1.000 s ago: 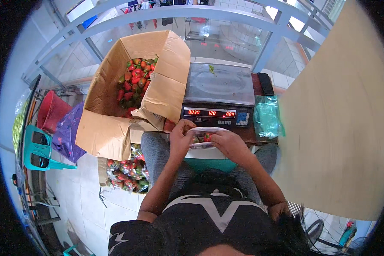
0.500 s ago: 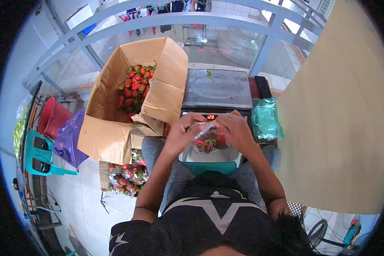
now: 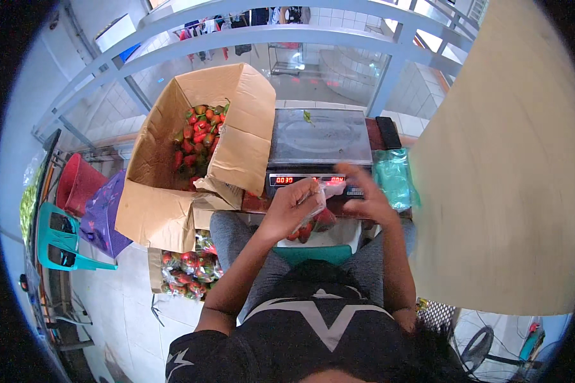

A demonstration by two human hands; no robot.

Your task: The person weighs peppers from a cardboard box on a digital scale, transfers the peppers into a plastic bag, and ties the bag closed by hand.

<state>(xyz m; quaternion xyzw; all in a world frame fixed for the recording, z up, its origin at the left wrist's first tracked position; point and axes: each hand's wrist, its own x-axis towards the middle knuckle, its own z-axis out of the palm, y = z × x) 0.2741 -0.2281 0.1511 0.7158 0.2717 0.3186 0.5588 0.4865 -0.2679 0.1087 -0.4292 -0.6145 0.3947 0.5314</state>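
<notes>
A clear plastic bag of red and dark green peppers [image 3: 308, 230] hangs just above my lap, in front of the weighing scale [image 3: 321, 137]. My left hand [image 3: 295, 207] is closed around the bag's gathered neck, whose twisted end [image 3: 332, 187] sticks out toward the right. Beside that end is my right hand [image 3: 367, 196], its fingers spread apart and somewhat blurred, with nothing seen in it. A small green leaf [image 3: 308, 117] lies on the scale's metal plate, and the red digits on its front are lit. The lower part of the bag is partly hidden by my left hand.
On the left stands an open cardboard box [image 3: 153, 153] holding loose peppers [image 3: 201, 137]. Below it are several bagged peppers [image 3: 190, 274]. Green plastic bags [image 3: 393, 179] and a black phone [image 3: 387, 132] lie right of the scale. A wooden board [image 3: 492, 191] fills the right side.
My right hand has come off the bag's neck and opened to the right. The neck, loosely bunched before, is now tightly gathered in my left hand. The scale's display has changed.
</notes>
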